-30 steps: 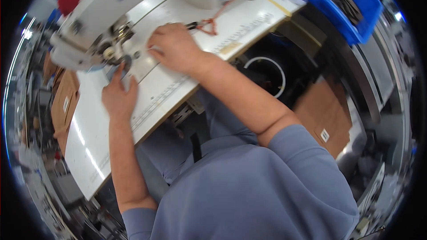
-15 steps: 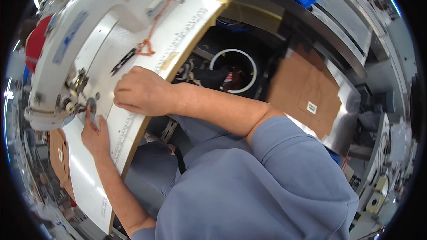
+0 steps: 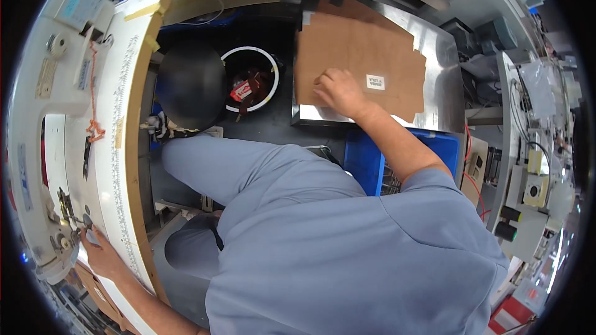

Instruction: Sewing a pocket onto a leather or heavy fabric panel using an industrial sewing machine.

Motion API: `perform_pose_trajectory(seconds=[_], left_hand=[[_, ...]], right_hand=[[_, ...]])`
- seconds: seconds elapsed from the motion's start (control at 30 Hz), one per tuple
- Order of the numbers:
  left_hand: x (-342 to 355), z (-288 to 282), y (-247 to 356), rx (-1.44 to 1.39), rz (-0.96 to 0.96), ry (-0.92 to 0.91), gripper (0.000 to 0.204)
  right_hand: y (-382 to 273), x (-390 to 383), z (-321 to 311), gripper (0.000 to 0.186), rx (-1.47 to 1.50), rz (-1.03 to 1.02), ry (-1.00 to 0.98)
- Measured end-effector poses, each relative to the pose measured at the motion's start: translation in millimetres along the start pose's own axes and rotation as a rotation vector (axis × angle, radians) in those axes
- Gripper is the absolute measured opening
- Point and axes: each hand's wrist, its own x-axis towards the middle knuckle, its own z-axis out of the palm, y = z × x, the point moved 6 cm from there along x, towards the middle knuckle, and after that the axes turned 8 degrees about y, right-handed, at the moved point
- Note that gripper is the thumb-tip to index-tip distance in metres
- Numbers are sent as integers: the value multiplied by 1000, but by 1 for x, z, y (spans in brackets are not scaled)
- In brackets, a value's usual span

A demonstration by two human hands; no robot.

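Note:
My right hand (image 3: 340, 92) rests on the upper piece of a pile of brown fabric panels (image 3: 397, 49), near its left side. Its fingers are bent and slightly apart, with the tips against the cloth. A white label (image 3: 375, 82) shows on that panel, just right of the hand. Over at the left, my left hand (image 3: 102, 257) is at the needle end of a white sewing machine (image 3: 28, 149). Its fingers are stretched out close to the presser foot area, and I see nothing in them. Another brown panel (image 3: 99, 294) hangs past the machine's table.
The pile lies on a shiny metal table (image 3: 444, 87), with a blue crate (image 3: 363, 155) below. Thread snips (image 3: 86, 158) on an orange cord lie on the white sewing table (image 3: 112, 167). A white-rimmed bin (image 3: 275, 80) and a round black seat-like disc (image 3: 191, 84) stand between the tables.
My right hand has swung from the sewing table across to the brown panels on the right. The view has turned right. My left hand stays by the needle area.

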Motion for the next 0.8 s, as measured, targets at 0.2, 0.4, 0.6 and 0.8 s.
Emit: perform_pose_trajectory(seconds=[0.2, 0.4, 0.6, 0.8], left_hand=[[32, 27, -5, 277, 53, -159, 34], [39, 29, 2, 316, -11, -121, 24], [42, 35, -4, 353, -64, -103, 24], [42, 41, -15, 310, -79, -88, 25]], right_hand=[[33, -43, 8, 33, -74, 163, -36], [22, -48, 13, 50, -56, 238, -22], [25, -45, 15, 50, -40, 199, -2], [25, -44, 19, 40, -48, 196, 10]])
